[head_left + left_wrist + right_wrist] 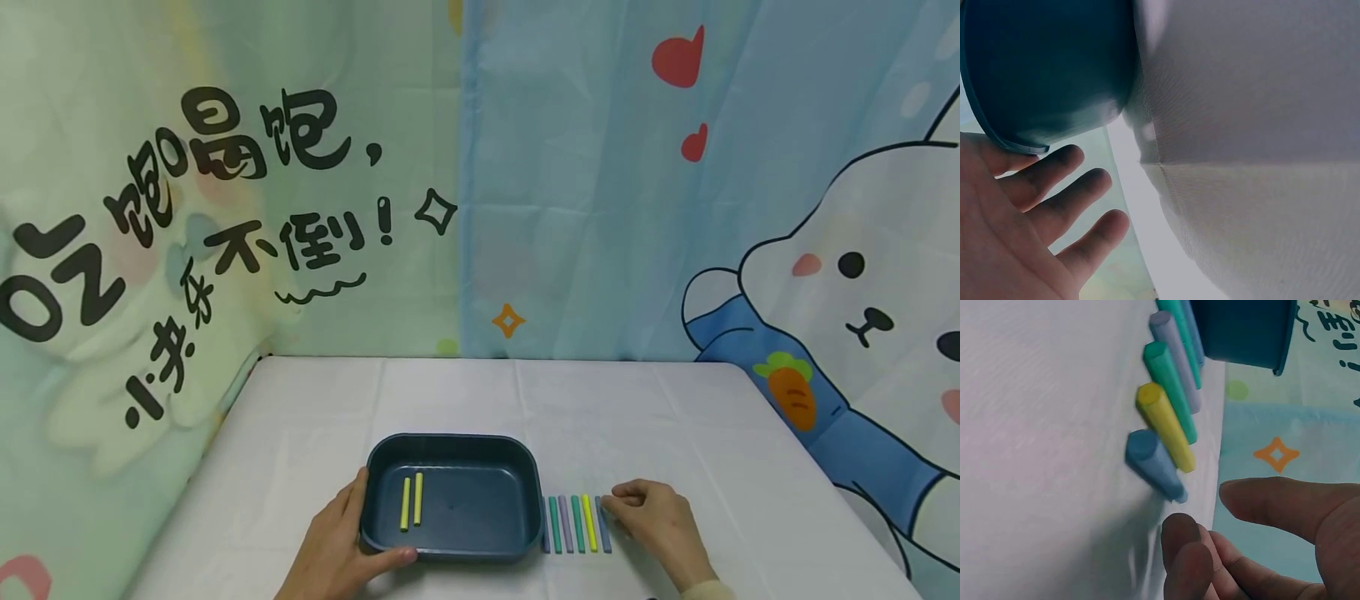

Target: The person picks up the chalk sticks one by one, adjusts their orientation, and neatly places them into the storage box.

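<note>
A dark blue rectangular tray (480,521) sits on the table, with two yellow chalk sticks (418,500) lying side by side in its left part. My left hand (341,542) spans the tray's near left corner, thumb along the front and straight fingers by the left side. To the tray's right runs a row of several chalk sticks in green, purple, yellow and blue. My right hand (660,521) is beside the row's right end, nearest the blue chalk stick (1147,459). In the right wrist view its thumb and fingertips are apart, just off that stick, with nothing between them.
A white cloth (315,417) covers the table. Behind it hangs a printed curtain (570,208) with black lettering at left and a cartoon animal (885,225) at right. The yellow chalk stick (1166,428) and a green chalk stick (1169,390) stand next to the blue one.
</note>
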`<state>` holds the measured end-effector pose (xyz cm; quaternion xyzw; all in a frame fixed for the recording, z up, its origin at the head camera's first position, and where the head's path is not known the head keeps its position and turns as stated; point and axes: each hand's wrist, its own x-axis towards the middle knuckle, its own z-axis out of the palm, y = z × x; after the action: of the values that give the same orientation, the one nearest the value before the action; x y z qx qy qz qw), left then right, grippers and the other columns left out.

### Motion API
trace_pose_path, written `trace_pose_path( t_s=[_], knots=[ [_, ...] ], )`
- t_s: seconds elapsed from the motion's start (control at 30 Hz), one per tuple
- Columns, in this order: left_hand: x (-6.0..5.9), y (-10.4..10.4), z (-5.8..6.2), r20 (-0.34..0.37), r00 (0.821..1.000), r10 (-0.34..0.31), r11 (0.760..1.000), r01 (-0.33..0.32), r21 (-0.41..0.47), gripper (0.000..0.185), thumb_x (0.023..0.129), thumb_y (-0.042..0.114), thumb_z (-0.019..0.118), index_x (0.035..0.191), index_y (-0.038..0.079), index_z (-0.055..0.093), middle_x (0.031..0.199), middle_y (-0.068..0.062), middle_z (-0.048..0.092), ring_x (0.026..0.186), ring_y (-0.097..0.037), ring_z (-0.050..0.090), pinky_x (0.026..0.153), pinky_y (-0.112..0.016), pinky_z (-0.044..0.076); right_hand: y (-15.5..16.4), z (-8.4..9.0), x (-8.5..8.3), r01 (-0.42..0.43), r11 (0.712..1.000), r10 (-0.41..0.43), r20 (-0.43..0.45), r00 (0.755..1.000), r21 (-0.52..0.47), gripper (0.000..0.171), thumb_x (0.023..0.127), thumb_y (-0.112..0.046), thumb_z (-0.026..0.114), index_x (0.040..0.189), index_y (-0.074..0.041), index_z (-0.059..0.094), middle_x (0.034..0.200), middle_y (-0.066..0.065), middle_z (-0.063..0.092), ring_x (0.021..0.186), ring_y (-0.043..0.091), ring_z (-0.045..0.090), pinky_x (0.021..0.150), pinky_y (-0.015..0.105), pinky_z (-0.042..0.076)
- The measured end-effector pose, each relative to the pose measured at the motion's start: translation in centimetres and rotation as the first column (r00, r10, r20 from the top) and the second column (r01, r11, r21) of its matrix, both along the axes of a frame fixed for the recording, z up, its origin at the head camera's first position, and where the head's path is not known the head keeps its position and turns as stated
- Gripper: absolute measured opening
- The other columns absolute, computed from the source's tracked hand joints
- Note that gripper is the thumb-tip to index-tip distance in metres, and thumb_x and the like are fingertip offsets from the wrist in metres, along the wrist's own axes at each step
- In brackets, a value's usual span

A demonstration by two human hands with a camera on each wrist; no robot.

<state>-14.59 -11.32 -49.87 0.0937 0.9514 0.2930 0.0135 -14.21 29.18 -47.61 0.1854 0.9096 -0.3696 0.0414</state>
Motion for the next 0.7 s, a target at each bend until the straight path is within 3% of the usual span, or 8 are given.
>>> trace_pose_path(
  t_s=[0.33,0.7],
  knots=[
    [0.00,-0.11,0.01,0.010,1.000,0.005,1.000,-0.005,0.008,0.129,0.070,0.080,0.072,0.159,-0.001,0.026,0.150,-0.021,0.046,0.131,-0.037,0.051,0.104,-0.055,0.047,-0.15,-0.40,-0.08,-0.026,0.999,0.025,0.023,0.999,0.031,0.038,0.088,-0.028,0.074,0.105,0.006,0.072,0.079,-0.001,0.070,0.071,0.014,0.063,0.071,0.039,0.055],
    [-0.12,-0.12,-0.11,0.003,1.000,0.002,1.000,-0.002,0.015,0.129,0.069,0.080,0.072,0.159,0.000,0.026,0.151,-0.021,0.046,0.131,-0.037,0.051,0.104,-0.054,0.046,-0.26,-0.52,-0.20,-0.040,0.999,0.039,0.035,0.999,0.019,0.036,0.087,-0.026,0.075,0.104,0.006,0.071,0.081,0.000,0.070,0.071,0.014,0.062,0.067,0.035,0.054]
  ],
)
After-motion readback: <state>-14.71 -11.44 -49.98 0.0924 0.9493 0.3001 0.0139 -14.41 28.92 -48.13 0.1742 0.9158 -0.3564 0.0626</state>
